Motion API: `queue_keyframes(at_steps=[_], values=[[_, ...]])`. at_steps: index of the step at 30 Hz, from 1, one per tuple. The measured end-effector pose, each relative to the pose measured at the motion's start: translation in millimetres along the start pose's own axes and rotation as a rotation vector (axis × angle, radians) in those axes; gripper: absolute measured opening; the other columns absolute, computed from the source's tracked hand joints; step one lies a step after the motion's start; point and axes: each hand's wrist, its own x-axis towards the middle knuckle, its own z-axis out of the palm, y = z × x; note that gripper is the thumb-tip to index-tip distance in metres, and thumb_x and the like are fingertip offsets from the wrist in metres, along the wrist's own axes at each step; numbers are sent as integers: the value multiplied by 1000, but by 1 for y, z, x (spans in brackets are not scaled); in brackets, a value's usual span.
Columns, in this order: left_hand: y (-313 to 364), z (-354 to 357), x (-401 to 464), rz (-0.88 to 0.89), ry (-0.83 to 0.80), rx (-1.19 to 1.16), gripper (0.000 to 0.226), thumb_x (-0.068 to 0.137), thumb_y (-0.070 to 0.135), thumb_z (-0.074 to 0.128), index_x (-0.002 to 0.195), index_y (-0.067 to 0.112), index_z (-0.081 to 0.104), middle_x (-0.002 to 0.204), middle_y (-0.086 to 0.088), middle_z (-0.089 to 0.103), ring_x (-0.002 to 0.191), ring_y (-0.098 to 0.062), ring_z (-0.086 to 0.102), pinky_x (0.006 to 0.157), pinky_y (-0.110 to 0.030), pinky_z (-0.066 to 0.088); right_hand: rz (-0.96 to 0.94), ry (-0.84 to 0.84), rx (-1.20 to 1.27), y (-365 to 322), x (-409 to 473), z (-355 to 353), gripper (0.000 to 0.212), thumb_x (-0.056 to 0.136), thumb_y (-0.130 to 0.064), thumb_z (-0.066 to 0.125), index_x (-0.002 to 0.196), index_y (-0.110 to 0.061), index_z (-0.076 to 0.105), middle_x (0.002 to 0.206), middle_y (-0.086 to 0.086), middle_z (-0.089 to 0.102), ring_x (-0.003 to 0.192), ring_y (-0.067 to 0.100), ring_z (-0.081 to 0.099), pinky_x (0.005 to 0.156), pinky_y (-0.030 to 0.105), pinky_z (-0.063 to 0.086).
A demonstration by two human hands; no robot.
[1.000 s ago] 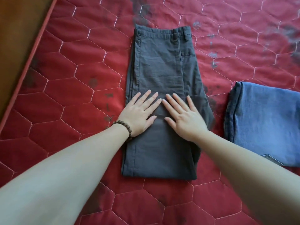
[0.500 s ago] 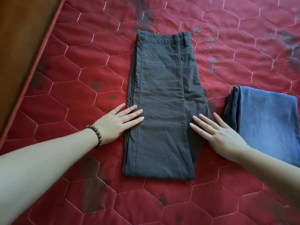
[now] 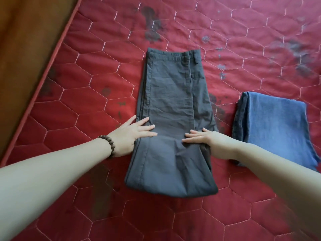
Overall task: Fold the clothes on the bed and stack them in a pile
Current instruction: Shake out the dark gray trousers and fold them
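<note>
Dark grey trousers (image 3: 170,101) lie folded lengthwise on the red quilted bed (image 3: 86,87), waistband at the far end. My left hand (image 3: 132,134), with a bead bracelet on the wrist, rests its straight fingers on the trousers' left edge about halfway down. On the right edge, my right hand (image 3: 206,140) lies with its fingers flat on the cloth and its thumb hidden. The fabric bunches a little under that palm. The near half of the trousers bulges slightly. Folded blue jeans (image 3: 274,124) lie to the right, apart from the trousers.
The bed's piped left edge (image 3: 57,49) runs diagonally, with a brown wooden floor (image 3: 26,40) beyond it. Dark stains mark the quilt around and behind the trousers.
Both hands slid apart from the middle of the trousers to the sides, then came back in onto the left and right edges. The near half of the trousers now bulges.
</note>
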Motion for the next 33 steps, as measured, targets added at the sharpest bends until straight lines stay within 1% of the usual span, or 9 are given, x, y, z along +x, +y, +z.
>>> queue_keyframes(at_steps=[3, 7, 12, 16, 21, 25, 28, 31, 33], values=[[12, -2, -9, -140, 55, -431, 54, 94, -4, 43, 137, 29, 49, 150, 6, 32, 141, 4, -16, 110, -10, -5, 43, -5, 367, -9, -18, -17, 67, 83, 13, 41, 124, -36, 61, 125, -12, 64, 118, 2, 55, 104, 27, 42], [11, -24, 14, -454, 291, -1038, 18, 95, 31, 55, 96, 44, 68, 113, 18, 65, 121, -9, 55, 95, -21, 42, 205, 303, 862, 4, -3, -36, 11, 82, -19, 74, 92, -19, 70, 84, -11, 72, 84, 2, 64, 76, 21, 51], [-5, -23, 48, -719, 457, -1074, 28, 86, 47, 64, 95, 19, 67, 98, 5, 71, 97, -15, 66, 92, -33, 48, 469, 467, 1260, 23, 37, -26, 35, 79, -39, 73, 106, -18, 68, 99, 1, 75, 89, 15, 72, 74, 27, 56], [-3, -16, 52, -724, 529, -842, 17, 91, 29, 62, 78, 18, 58, 76, 5, 65, 78, -19, 60, 69, -28, 42, 517, 674, 951, 30, 46, -9, 26, 80, -21, 76, 104, -17, 68, 101, -2, 73, 93, 14, 68, 86, 30, 52], [3, -24, 59, -711, 707, -727, 23, 95, 25, 53, 89, 3, 52, 82, -15, 64, 80, -33, 59, 73, -38, 45, 466, 919, 743, 31, 52, -20, 17, 86, -14, 68, 101, -21, 68, 87, -15, 66, 85, 8, 61, 64, 5, 39], [7, -23, 69, -844, 641, -616, 28, 96, 29, 51, 81, 7, 41, 66, -11, 53, 72, -39, 55, 66, -41, 44, 658, 841, 628, 32, 62, -21, 20, 89, -28, 65, 103, -13, 65, 97, 3, 68, 94, 24, 61, 70, 27, 36], [15, -25, 68, -977, 687, -364, 19, 92, 30, 54, 100, 14, 48, 87, -12, 61, 87, -37, 60, 69, -39, 44, 805, 949, 466, 22, 56, -20, 35, 89, -39, 62, 108, -11, 54, 105, 11, 62, 100, 33, 58, 74, 36, 41], [24, -27, 72, -805, 863, -59, 27, 82, 23, 59, 108, 15, 56, 113, -10, 57, 108, -33, 53, 84, -43, 41, 566, 1187, -12, 5, 56, -13, 38, 89, -25, 60, 120, -4, 56, 121, 18, 55, 114, 37, 51, 94, 47, 41], [30, -24, 81, -525, 830, 60, 35, 82, 28, 51, 113, 15, 60, 125, -9, 57, 121, -30, 49, 96, -44, 38, 320, 1141, -209, -8, 65, -3, 41, 87, -22, 58, 123, -3, 58, 132, 18, 54, 127, 34, 46, 106, 51, 35]])
